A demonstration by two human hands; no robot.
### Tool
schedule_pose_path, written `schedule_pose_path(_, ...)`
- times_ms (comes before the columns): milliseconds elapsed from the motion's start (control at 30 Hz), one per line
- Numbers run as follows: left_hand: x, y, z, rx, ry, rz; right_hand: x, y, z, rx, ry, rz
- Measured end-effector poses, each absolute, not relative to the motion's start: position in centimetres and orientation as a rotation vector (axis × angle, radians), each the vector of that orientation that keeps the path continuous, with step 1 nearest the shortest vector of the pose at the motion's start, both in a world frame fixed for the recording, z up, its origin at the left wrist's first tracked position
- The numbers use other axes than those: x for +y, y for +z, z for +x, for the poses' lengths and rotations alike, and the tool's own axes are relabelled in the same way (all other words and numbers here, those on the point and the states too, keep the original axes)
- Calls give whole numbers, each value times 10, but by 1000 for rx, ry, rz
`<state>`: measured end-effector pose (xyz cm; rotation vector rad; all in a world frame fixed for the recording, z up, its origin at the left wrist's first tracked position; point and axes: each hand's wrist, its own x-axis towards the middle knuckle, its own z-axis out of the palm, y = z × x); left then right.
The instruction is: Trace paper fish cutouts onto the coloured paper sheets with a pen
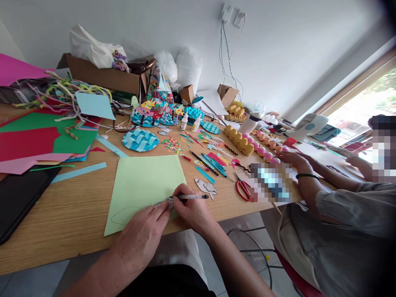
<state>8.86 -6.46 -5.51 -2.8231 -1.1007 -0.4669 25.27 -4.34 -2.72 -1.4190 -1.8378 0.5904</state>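
Near the table's front edge lies a sheet of light green paper (148, 177). My left hand (145, 225) rests on its lower part, fingers stretched out, pressing a small grey paper fish cutout (161, 201) against it. The cutout is mostly covered by my fingers. In my right hand (190, 210) a black-and-white pen (194, 196) is gripped, its tip hidden at the cutout's edge beside my left fingertips. To the left of the cutout, a thin pencil-like fish outline (122, 214) shows on the green sheet. More paper fish cutouts (206, 187) lie right of the sheet.
Red-handled scissors (243, 187), pens (213, 164) and glue bottles (184, 121) lie beyond my right hand. A blue woven paper fish body (140, 139) sits behind the sheet. Coloured paper (37, 140) and a dark tablet (27, 198) are left. A co-worker's hand (295, 161) is at right.
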Motion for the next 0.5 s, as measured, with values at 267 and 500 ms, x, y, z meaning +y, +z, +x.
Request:
schedule_pose_path(267, -64, -57, 90, -1147, -479, -2847, -47, -23, 252, -1879, 605, -1413)
schedule_pose_path(500, -65, -53, 90, -1160, -500, -2872, -48, -22, 252, -1881, 641, -1403)
